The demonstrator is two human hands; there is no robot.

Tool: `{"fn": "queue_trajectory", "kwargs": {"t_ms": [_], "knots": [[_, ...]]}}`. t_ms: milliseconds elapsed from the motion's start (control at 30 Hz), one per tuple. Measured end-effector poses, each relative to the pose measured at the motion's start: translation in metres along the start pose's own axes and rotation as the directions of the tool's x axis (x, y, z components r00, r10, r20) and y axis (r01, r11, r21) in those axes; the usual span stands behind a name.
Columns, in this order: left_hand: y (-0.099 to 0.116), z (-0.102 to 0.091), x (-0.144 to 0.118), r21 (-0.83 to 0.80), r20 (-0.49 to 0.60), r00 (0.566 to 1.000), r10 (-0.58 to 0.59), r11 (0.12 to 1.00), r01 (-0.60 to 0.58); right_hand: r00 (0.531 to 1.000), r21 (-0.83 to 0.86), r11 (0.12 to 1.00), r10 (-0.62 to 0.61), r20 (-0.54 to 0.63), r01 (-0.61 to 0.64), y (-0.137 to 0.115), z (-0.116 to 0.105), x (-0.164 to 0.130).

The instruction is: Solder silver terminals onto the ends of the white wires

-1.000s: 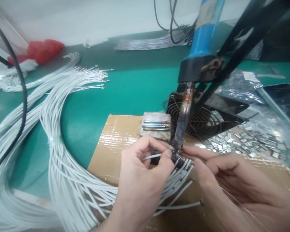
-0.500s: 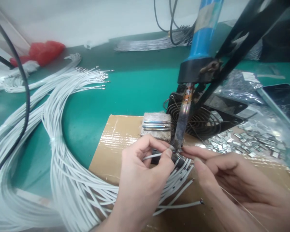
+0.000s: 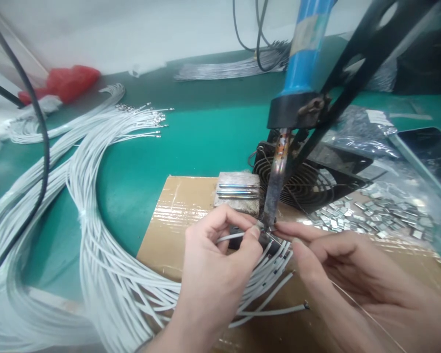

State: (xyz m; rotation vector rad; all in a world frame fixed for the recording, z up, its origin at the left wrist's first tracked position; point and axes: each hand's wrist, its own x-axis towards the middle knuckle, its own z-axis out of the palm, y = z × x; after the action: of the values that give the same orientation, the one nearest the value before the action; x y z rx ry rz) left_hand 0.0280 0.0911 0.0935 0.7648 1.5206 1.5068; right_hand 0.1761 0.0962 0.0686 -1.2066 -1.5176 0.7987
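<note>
Under the soldering iron (image 3: pixel 279 162), the left hand (image 3: pixel 216 264) pinches a white cable (image 3: pixel 231 237), the right hand (image 3: pixel 360 279) grips thin wire (image 3: pixel 367 313); this end seems midway, others unclear.

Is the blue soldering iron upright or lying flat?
Upright, slightly tilted: the iron's blue handle above, dark metal tip below, beside the bare left hand.

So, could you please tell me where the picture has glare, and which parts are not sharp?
Head view: bright glare streaks on the brown cardboard; head view: the red bag at the back looks soft; head view: fine detail beneath the soldering iron, near the left hand, is too unclear to read.
</note>
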Motion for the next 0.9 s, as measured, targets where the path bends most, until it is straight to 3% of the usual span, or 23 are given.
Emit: {"fn": "queue_trajectory", "kwargs": {"t_ms": [300,900], "knots": [[0.0098,0.0006,0.0012,0.042,0.003,1.0,-0.026,0.999,0.026,1.0,0.008,1.0,0.016,-0.013,-0.016,-0.0045,0.0043,0.0007],[0.0034,0.0019,-0.0031,0.029,-0.02,1.0,-0.024,0.999,0.024,1.0,-0.066,0.998,0.021,-0.009,-0.022,-0.0029,0.0003,0.0014]]}}
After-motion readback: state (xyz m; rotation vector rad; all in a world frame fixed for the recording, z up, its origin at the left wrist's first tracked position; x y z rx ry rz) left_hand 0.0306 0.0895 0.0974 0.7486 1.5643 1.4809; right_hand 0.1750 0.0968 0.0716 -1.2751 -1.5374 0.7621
